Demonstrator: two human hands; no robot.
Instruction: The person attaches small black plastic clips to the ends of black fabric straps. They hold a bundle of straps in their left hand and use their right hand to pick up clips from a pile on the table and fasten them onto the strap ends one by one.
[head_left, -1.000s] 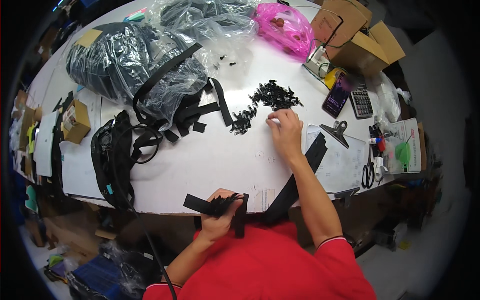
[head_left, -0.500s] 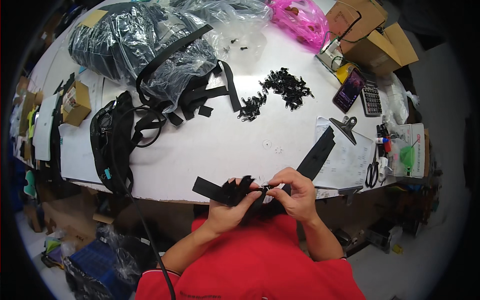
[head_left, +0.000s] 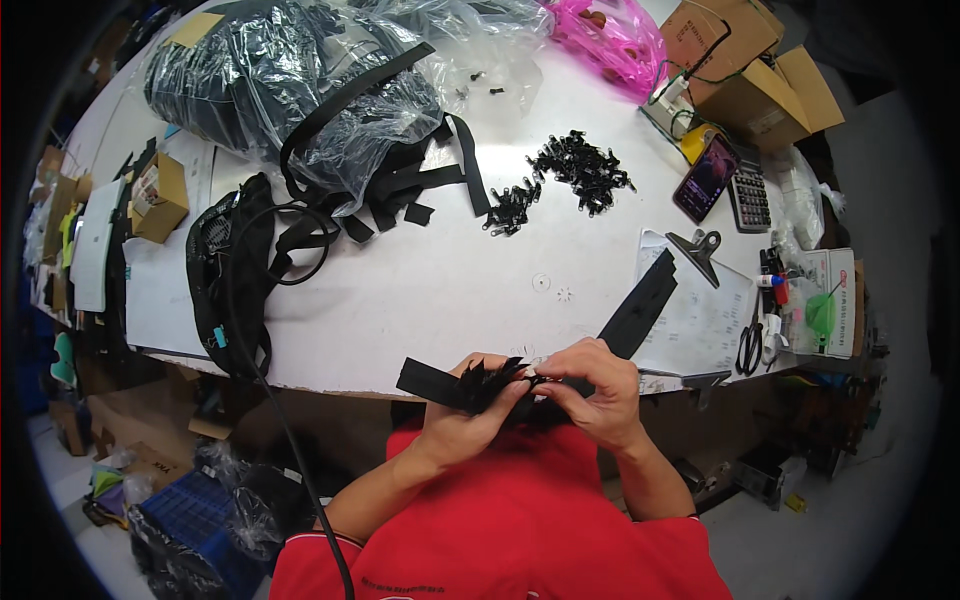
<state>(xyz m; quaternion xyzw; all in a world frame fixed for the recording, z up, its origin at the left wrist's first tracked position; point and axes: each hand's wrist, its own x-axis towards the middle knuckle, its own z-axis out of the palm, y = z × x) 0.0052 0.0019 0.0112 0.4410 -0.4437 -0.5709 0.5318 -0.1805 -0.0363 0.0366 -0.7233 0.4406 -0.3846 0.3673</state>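
Observation:
Just over the table's near edge, my left hand (head_left: 462,425) is closed around a bunch of black zipper tapes (head_left: 427,381), whose cut ends stick up between thumb and fingers. My right hand (head_left: 606,396) pinches against the left fingertips, at the same zipper tapes. A small dark part seems to sit at the pinch, but the fingers hide it. From behind my right hand a long black stack of tape (head_left: 640,306) reaches up and right onto paper sheets. Farther off lie a large pile of black zipper sliders (head_left: 582,172) and a smaller pile of sliders (head_left: 513,207).
At the back left sits a big plastic-wrapped black bundle (head_left: 290,85) with loose black strips. A black cable (head_left: 290,440) hangs over the front edge. To the right are a bulldog clip (head_left: 697,258), phone (head_left: 706,178), calculator (head_left: 750,198), scissors (head_left: 750,348) and cardboard boxes (head_left: 765,105).
The whole view has shifted slightly. My right fingers have drawn in closer against the left fingertips, and the bunched tape ends sit a little differently.

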